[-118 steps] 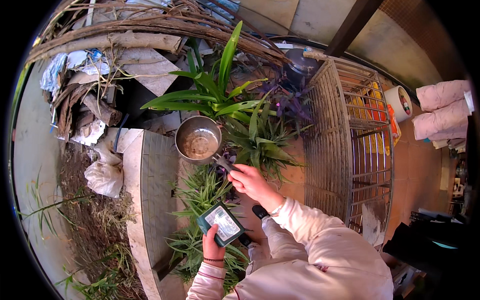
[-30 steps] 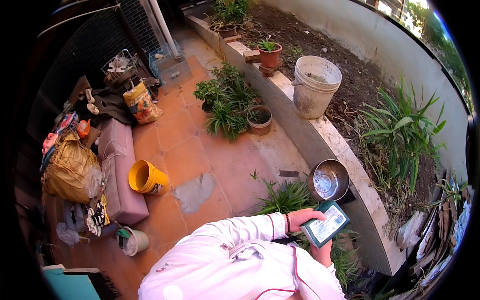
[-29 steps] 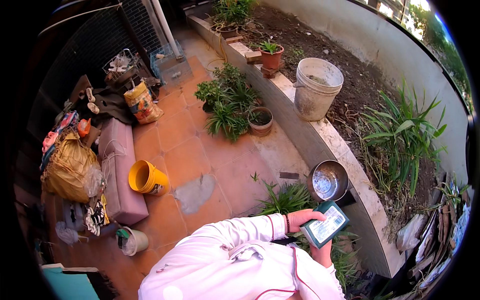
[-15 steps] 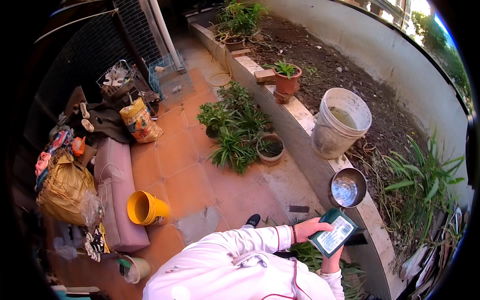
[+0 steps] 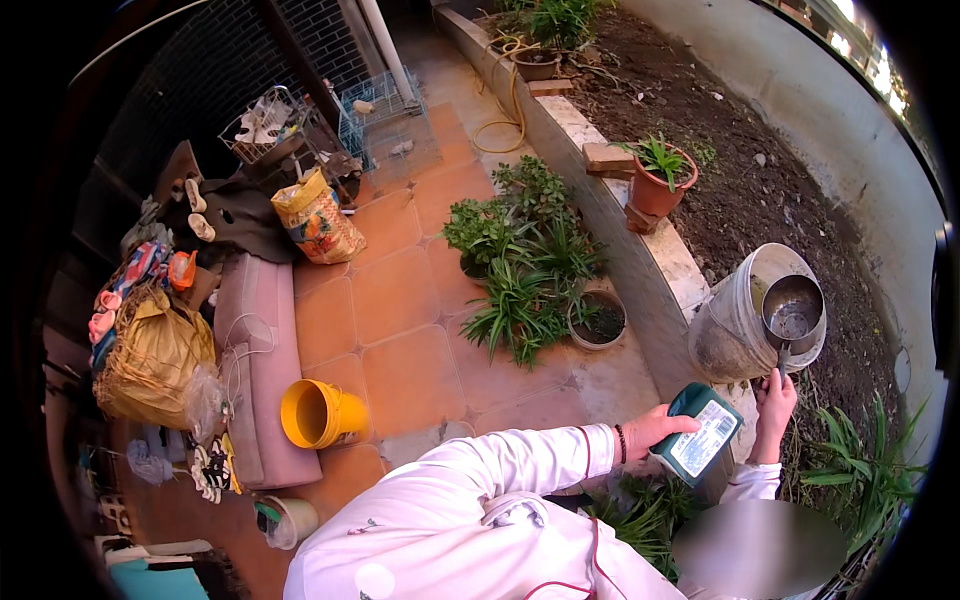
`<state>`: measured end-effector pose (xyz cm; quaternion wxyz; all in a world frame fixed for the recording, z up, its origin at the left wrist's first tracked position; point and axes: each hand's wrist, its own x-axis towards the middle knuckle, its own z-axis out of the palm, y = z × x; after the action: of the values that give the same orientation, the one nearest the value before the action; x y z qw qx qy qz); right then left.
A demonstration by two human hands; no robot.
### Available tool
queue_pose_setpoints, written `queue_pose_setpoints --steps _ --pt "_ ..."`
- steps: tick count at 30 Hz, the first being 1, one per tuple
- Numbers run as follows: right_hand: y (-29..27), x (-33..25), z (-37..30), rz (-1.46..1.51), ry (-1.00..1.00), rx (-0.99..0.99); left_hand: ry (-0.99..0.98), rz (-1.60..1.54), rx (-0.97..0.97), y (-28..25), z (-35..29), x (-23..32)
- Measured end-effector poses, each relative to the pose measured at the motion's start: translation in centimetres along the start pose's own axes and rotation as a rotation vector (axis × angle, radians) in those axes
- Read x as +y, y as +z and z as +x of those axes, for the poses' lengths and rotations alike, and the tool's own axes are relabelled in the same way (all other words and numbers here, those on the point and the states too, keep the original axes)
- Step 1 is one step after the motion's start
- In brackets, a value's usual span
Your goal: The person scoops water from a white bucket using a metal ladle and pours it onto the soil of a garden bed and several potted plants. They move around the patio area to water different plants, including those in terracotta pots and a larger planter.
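Observation:
My left hand, a dark bracelet at its wrist, grips a dark green container with a white label, above the planter wall. My right hand is closed round the handle of a round metal dipper, whose bowl is over the mouth of a dirty white bucket. The bucket stands tilted on the wall ledge. The dipper's inside shows as a dull, shiny bottom; whether any liquid is in it I cannot tell. The bowl hides part of the bucket's inside.
The planter wall runs along the soil bed, with a potted plant on its ledge. Several potted plants stand on the tiles. To the left are a yellow bucket, a pink sofa and bags.
The dipper has moved from over the ledge to over the bucket's mouth. My right hand has gone from beneath the green container out to the dipper handle. The view has shifted.

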<state>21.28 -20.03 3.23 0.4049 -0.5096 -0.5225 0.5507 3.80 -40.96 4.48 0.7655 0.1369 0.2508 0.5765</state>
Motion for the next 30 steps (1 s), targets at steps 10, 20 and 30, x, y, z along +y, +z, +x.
queue_pose_setpoints --steps 10,20,30 --pt "0.0 -2.3 12.8 -1.099 -0.278 -0.030 -0.027 0.049 0.059 -2.1 3.9 4.2" --pt "2.9 -6.7 16.3 -1.582 -0.002 -0.331 -0.083 0.103 0.085 -2.6 10.6 7.0" --pt "1.6 -4.4 19.8 -1.287 0.031 -0.360 -0.169 0.163 0.092 -2.3 15.8 8.8"
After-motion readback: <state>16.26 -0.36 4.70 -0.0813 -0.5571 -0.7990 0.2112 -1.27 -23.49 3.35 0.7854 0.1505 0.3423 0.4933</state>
